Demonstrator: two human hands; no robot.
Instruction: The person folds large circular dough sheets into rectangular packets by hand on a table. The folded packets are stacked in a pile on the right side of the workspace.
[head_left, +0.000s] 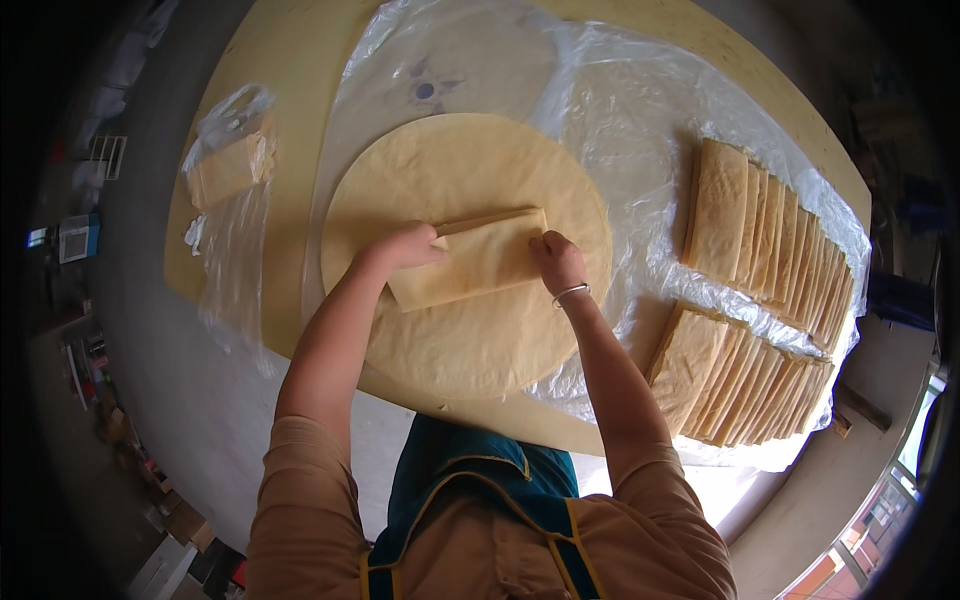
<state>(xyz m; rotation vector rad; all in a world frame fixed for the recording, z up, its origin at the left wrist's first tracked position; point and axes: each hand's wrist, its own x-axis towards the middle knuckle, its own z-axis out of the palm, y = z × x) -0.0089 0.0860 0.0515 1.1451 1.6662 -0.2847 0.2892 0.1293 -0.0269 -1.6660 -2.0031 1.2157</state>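
A folded flatbread sheet (475, 262), pale tan and rectangular, lies tilted across a stack of large round flatbread sheets (460, 355). My left hand (408, 246) is closed on its left end, thumb and fingers pinching the edge. At the other end my right hand (560, 260), with a bangle at the wrist, grips the right edge in a closed fist. The upper long edge of the folded sheet shows several layers slightly apart. My fingertips are partly hidden.
Clear plastic film (640, 110) covers much of the yellowish table (290, 60). To the right, two rows of folded sheets stand leaning, a far row (770, 230) and a near row (735, 375). At left lies a plastic bag with a tan block (232, 170).
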